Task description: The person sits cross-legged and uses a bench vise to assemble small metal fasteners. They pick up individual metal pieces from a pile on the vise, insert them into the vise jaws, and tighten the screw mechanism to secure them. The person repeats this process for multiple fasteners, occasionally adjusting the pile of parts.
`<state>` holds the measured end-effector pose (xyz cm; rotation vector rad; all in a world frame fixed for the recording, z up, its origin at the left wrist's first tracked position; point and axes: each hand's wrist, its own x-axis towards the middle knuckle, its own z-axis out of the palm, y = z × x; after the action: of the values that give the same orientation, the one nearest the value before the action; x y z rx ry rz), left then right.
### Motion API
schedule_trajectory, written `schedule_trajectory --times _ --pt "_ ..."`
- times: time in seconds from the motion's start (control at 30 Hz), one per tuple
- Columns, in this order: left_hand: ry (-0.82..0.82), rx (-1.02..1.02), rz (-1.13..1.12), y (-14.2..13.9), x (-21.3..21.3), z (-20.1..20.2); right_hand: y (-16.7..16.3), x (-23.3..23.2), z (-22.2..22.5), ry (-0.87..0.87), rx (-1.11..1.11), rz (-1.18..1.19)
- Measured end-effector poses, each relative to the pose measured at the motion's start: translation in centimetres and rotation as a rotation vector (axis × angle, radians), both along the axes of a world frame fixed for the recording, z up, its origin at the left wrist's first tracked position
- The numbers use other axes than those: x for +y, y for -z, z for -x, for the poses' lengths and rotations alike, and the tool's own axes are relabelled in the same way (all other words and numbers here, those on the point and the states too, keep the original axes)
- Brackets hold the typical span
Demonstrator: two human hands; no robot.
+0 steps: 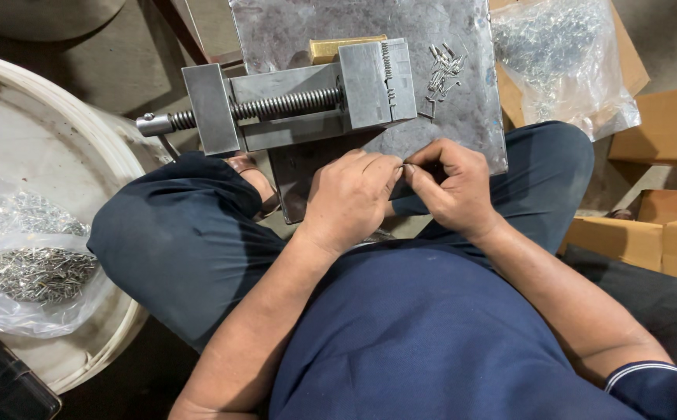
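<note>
Item: small metal pin (407,166), pinched between the fingertips of both hands at centre frame, just off the near edge of the steel plate (463,132).

Grip: left hand (350,198) curled, thumb and forefinger closed on the pin from the 9 o'clock side; right hand (455,190) curled likewise, closing on it from 3 o'clock. The fingertips of the two hands touch. The pin is mostly hidden; whether it is one piece or two being mated cannot be told.

At 12 o'clock of the hands: steel bench vise (307,97) lying on the plate, screw (276,105) pointing to 9 o'clock, jaw block (377,82) carrying a row of small pins along its edge. A brass block (338,48) lies behind it.

At 1 o'clock: loose pins (443,74) scattered on the plate; beyond them a clear bag of pins (556,54) on cardboard boxes (665,124).

At 8 o'clock, well apart: second bag of pins (27,264) in a white tub (97,132).

Handling note (judgement): the piece is slight and slippery; keep the pinch at the very tips, wrists braced over the knees, and work close above the plate so a drop lands there. Take from the loose heap one at a time.
</note>
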<state>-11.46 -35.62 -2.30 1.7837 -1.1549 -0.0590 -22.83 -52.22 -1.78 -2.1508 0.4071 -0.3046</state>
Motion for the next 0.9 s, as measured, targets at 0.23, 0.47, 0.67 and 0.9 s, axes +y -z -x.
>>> schedule_trajectory --times 0.23,0.47,0.67,0.9 --pt "0.073 0.040 -0.038 0.0 0.2 -0.4 0.0 -1.0 0.1 -0.095 0.004 0.007" --pt "0.147 0.074 -0.042 0.0 0.5 -1.0 0.1 -2.4 -0.1 -0.191 0.079 -0.076" --pt "0.089 0.144 0.036 0.3 0.5 -1.0 0.7 -1.8 0.5 -0.088 0.063 -0.285" --pt "0.052 0.221 0.076 0.5 0.4 -1.0 1.2 -1.5 0.4 -0.007 -0.025 -0.585"
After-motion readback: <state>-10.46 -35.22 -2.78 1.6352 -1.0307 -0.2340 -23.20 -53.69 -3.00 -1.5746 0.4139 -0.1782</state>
